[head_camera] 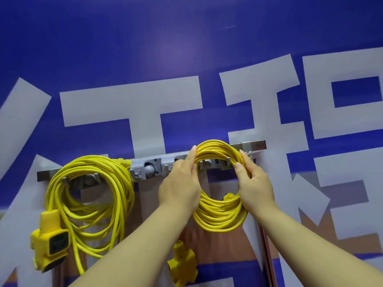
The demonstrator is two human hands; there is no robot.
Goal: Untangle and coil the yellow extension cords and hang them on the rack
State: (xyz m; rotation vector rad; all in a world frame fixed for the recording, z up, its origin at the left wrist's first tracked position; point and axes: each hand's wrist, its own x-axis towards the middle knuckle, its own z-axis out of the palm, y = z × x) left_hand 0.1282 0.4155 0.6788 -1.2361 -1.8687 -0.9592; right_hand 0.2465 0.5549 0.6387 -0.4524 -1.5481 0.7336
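While both hands hold the second coil [219, 216] up against the rack [145, 162], the task stands near its end. One cord is done: the first coil [91, 161] hangs from the rack, well to the left of the left hand's fingers, with its socket block [50, 243] dangling below it.

The left hand [180, 183] grips the left side of the second coil, fingers curled round the strands and the index finger laid up along the top. The right hand [256, 183] grips the right side, fingers wrapped round the outside and the thumb pressed on the inner edge. Between the two sets of fingers, the upper arc of the coil overlaps the rack.

Remaining, by judgement: seat the coil on a hook and release it.

Whether the strands already rest on a hook cannot be told; the coil and fingers cover that spot. The second cord's plug block [182, 264] hangs below the left forearm, partly covered. Its link to the coil is hidden.
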